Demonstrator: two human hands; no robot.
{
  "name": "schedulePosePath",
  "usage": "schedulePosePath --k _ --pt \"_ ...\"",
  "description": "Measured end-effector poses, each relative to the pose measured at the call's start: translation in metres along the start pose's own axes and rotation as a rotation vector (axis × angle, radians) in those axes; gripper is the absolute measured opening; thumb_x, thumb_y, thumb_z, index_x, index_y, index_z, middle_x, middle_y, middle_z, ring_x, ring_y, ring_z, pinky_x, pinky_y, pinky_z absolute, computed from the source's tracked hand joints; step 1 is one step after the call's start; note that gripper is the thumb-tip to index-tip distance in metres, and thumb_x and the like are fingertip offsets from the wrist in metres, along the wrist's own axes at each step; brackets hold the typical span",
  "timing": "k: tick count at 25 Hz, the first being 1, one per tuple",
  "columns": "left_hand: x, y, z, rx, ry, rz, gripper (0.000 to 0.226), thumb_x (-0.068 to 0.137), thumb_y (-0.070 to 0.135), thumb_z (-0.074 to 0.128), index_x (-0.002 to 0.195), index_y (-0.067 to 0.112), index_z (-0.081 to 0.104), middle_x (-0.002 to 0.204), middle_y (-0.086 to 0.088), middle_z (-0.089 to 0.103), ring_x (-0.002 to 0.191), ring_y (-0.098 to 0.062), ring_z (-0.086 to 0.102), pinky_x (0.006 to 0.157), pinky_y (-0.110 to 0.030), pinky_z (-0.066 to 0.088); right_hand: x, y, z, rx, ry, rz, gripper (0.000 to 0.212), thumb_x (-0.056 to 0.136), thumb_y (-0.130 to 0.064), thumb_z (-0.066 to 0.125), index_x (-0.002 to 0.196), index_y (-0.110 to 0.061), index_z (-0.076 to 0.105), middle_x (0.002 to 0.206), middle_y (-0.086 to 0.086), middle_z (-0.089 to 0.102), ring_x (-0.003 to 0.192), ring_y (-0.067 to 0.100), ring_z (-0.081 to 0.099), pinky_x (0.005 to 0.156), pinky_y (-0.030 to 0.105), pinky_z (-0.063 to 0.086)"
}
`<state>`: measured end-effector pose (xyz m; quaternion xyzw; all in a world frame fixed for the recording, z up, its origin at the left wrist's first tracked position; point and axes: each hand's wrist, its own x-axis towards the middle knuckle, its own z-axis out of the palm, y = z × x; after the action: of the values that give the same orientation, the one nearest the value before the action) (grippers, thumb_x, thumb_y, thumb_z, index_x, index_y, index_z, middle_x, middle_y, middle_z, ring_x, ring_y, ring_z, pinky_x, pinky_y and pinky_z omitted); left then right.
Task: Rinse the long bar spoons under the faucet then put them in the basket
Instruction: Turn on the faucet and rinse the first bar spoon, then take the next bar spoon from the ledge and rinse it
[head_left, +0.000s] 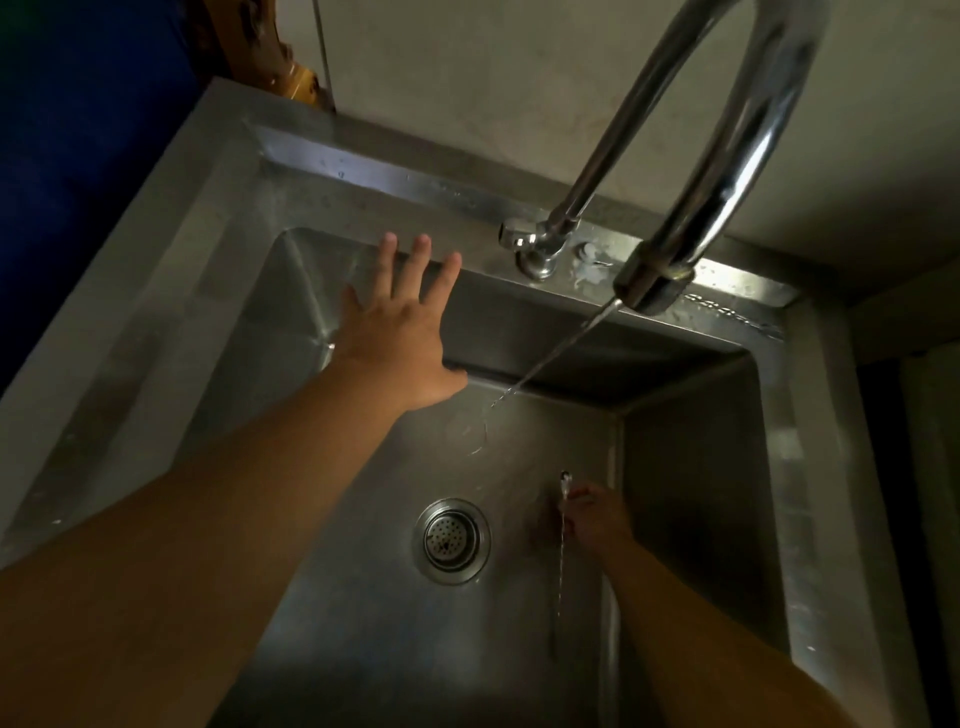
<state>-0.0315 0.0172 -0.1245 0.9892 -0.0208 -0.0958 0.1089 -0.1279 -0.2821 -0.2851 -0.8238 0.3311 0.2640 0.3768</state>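
A long twisted bar spoon lies lengthwise near the right wall of the steel sink, its far end near the top at about mid-basin. My right hand is low in the basin with its fingers closed around the spoon's upper part. My left hand is raised over the sink's back left, fingers spread, holding nothing, left of the faucet handle. The curved chrome faucet arches overhead and a thin stream of water runs from its spout to the sink floor. No basket is in view.
The deep steel sink has a round drain strainer in the middle of its floor. A wet steel rim and a grey wall lie behind. A blue surface stands at the left.
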Motion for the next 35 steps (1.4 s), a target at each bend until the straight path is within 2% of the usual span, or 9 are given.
schedulePosePath --k 2,4,7,16,20,24,29,32,35 --pt "0.0 0.001 0.003 -0.01 0.004 -0.008 0.128 0.071 0.06 0.077 0.162 0.034 -0.008 0.173 -0.001 -0.017 0.157 -0.035 -0.019 0.12 -0.069 0.021 0.01 0.005 0.005 -0.075 0.022 -0.005 0.009 0.088 -0.003 0.07 0.096 -0.005 0.072 0.079 0.01 0.07 0.072 0.026 0.068 0.066 0.025 0.057" --pt "0.0 0.002 0.004 -0.02 0.007 -0.006 0.128 0.07 0.058 0.078 0.162 0.034 -0.007 0.173 0.0 -0.017 0.157 -0.035 -0.02 0.12 -0.069 0.021 0.015 0.007 0.011 -0.214 0.04 -0.017 0.021 0.089 -0.012 0.07 0.108 -0.006 0.074 0.104 0.016 0.074 0.098 0.033 0.07 0.085 0.034 0.056" --pt "-0.001 0.002 0.002 -0.027 0.009 -0.003 0.128 0.071 0.056 0.079 0.163 0.033 -0.007 0.173 -0.001 -0.016 0.157 -0.035 -0.02 0.12 -0.069 0.022 0.019 0.006 0.019 -0.375 0.117 -0.076 0.025 0.09 -0.015 0.072 0.112 -0.004 0.075 0.117 0.019 0.072 0.109 0.036 0.067 0.089 0.034 0.051" --pt "-0.002 0.003 -0.003 -0.026 -0.016 -0.013 0.127 0.073 0.056 0.078 0.162 0.035 -0.011 0.173 -0.001 -0.018 0.157 -0.034 -0.021 0.12 -0.069 0.023 -0.012 -0.036 -0.007 -0.235 0.098 -0.079 0.024 0.089 -0.015 0.072 0.111 -0.008 0.073 0.109 0.013 0.074 0.104 0.03 0.069 0.073 0.023 0.046" --pt "-0.002 0.006 -0.006 -0.012 -0.049 -0.036 0.128 0.073 0.059 0.077 0.161 0.036 -0.013 0.172 0.001 -0.022 0.156 -0.033 -0.024 0.121 -0.068 0.021 -0.056 -0.089 -0.054 -0.127 0.12 -0.384 0.019 0.089 -0.022 0.073 0.107 -0.026 0.072 0.089 -0.01 0.071 0.075 -0.002 0.066 0.054 0.003 0.042" --pt "-0.002 0.006 -0.01 -0.019 -0.055 -0.038 0.128 0.072 0.062 0.076 0.162 0.036 -0.011 0.172 0.0 -0.02 0.157 -0.033 -0.022 0.119 -0.068 0.024 -0.086 -0.148 -0.116 -0.157 0.268 -0.679 0.013 0.088 -0.027 0.074 0.099 -0.033 0.072 0.08 -0.019 0.067 0.074 -0.016 0.063 0.062 -0.001 0.044" --pt "-0.001 0.005 -0.01 -0.025 -0.083 -0.047 0.127 0.073 0.061 0.076 0.162 0.037 -0.011 0.172 0.001 -0.023 0.157 -0.032 -0.023 0.12 -0.069 0.02 -0.066 -0.203 -0.176 -0.564 0.395 -0.792 0.025 0.093 -0.023 0.069 0.117 -0.017 0.073 0.115 0.008 0.071 0.099 0.027 0.068 0.087 0.034 0.051" --pt "0.0 0.006 -0.01 -0.017 -0.094 -0.048 0.128 0.074 0.061 0.076 0.161 0.037 -0.014 0.171 0.002 -0.025 0.156 -0.032 -0.025 0.121 -0.068 0.019 -0.048 -0.219 -0.188 -0.81 0.363 -0.723 0.034 0.096 -0.026 0.065 0.127 -0.013 0.068 0.127 0.016 0.068 0.115 0.035 0.064 0.096 0.04 0.049" --pt "0.001 0.005 -0.011 -0.033 -0.093 -0.042 0.127 0.075 0.059 0.077 0.161 0.037 -0.014 0.171 0.002 -0.025 0.156 -0.031 -0.026 0.121 -0.068 0.019 -0.038 -0.226 -0.188 -0.939 0.345 -0.666 0.029 0.095 -0.027 0.06 0.119 -0.016 0.072 0.12 0.014 0.071 0.107 0.033 0.068 0.088 0.039 0.052"
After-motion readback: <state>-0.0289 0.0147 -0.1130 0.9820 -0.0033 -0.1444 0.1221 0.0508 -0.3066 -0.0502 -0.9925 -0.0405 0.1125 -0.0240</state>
